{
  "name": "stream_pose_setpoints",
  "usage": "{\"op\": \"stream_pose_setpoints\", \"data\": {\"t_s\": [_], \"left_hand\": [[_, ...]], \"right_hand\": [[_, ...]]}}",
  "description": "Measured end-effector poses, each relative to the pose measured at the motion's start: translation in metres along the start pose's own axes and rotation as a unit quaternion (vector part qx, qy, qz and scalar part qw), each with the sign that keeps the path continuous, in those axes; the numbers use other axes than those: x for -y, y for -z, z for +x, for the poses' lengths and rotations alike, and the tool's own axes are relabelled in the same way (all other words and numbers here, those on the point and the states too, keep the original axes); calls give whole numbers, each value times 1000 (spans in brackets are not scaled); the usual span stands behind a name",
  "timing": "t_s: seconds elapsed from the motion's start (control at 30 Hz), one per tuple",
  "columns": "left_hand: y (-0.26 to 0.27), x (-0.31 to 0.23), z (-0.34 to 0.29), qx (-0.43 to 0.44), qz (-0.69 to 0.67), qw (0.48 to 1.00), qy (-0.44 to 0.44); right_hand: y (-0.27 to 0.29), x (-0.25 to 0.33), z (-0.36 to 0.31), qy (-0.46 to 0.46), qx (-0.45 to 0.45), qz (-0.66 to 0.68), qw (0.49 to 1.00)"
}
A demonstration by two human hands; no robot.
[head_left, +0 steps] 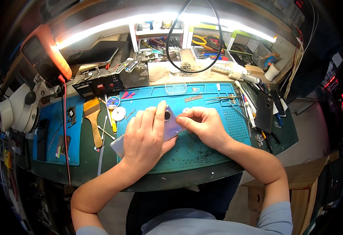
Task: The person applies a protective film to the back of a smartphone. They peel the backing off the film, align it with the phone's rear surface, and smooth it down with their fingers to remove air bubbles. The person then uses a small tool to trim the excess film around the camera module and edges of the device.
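Note:
A lilac smartphone (172, 131) with a round dark camera module lies tilted over the blue work mat (195, 150), its back facing up. My left hand (145, 135) is wrapped round it, fingers across the back and thumb along the near edge. At the phone's upper right edge, my right hand (206, 126) is closed in a pinch. A small pale piece shows by its fingertips; I cannot make out what it is. Just beyond the right hand, tweezers (218, 98) rest on the mat.
To the left lie a wooden-handled brush (93, 117), a white tape roll (118, 114) and a dark phone (42, 139). An orange multimeter (48, 58) stands behind. A black cable loop (167, 43) hangs over the back. Pens, screwdrivers and a black phone-shaped panel (264, 111) crowd the right.

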State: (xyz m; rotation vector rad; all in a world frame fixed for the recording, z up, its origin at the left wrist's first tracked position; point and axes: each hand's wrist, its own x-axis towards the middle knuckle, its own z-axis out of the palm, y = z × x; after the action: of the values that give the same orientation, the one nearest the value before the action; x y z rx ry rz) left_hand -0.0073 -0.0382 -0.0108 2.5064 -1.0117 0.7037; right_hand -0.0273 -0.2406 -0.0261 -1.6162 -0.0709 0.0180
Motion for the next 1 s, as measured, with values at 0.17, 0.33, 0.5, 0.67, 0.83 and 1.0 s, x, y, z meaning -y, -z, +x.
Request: {"op": "stream_pose_setpoints", "data": {"t_s": [0.17,0.33,0.5,0.67,0.83,1.0], "left_hand": [[3,-1,4,-14,-25,999,24],[1,-2,2,-3,-22,1000,9],[1,-4,2,6,-20,1000,9],[-2,0,4,15,-19,1000,19],[-2,-4,3,22,-1,999,24],[-3,-3,1,28,0,1000,14]], "right_hand": [[1,5,1,1,-9,52,999],[1,8,-1,4,-12,40,999],[0,7,-1,0,-19,28,999],[5,3,7,10,8,-46,999],[10,-1,8,-9,29,-49,998],[13,8,5,-49,48,1,998]]}}
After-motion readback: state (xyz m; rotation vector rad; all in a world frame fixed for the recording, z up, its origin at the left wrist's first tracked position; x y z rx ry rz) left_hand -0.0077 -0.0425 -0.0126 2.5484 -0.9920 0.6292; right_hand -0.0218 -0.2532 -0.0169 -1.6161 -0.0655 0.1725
